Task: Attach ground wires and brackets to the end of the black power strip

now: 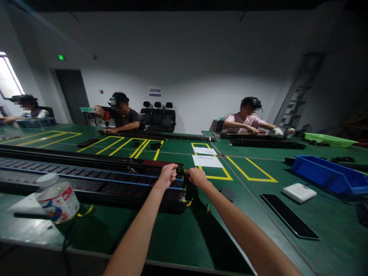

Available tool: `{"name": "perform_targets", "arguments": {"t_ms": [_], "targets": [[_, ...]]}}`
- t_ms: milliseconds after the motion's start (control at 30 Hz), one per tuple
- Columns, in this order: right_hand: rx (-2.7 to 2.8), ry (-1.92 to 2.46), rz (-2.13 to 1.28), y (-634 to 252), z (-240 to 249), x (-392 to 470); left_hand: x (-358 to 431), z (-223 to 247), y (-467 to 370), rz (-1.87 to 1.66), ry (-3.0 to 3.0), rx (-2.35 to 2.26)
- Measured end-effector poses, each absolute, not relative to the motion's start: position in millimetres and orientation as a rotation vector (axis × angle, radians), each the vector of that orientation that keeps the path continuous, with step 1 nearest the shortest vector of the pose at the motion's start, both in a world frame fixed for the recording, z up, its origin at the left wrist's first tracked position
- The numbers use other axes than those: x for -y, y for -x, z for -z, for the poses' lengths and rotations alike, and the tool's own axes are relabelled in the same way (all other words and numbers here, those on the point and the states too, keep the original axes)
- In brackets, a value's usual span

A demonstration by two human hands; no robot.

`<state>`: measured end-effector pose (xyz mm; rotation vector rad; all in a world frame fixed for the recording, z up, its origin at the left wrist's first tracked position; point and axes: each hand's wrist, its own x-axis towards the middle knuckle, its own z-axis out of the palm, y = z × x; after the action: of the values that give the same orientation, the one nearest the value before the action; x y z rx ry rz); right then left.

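Long black strips (115,186) with rows of small red marks and blue edges lie across the left half of the green table. At their right end, my left hand (168,176) is closed over the top, its fingers curled; what it grips is too small to make out. Just right of that end is my right hand (197,176), its fingers bent together around something hidden. A narrow gap separates the two hands. Yellow-green wires (188,202) stick out of the strip end below them.
A clear jar (59,201) stands at the left front. On the right lie a black phone (289,215), a white box (299,192) and a blue bin (329,177). Paper sheets (207,161) lie beyond my hands. Several people work across the table, one holding a red drill (106,117).
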<state>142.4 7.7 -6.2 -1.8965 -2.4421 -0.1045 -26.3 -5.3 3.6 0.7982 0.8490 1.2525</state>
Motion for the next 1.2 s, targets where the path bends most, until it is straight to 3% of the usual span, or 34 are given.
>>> {"name": "perform_targets", "arguments": {"t_ms": [333,567,800,1200], "targets": [[2.461,2.148,0.080,-167,-13,-4,5,-1,26,-1.255,-0.820,-0.862],[2.345,1.739,-0.055,-140,-11,-1,4,0,27,-1.257,-0.817,-0.853],[2.280,1.820,0.023,-126,-6,3,4,0,27,-1.250,-0.812,-0.864],[2.168,2.003,-0.136,-190,-7,-16,4,-1,28,-1.243,-0.825,-0.869]]}}
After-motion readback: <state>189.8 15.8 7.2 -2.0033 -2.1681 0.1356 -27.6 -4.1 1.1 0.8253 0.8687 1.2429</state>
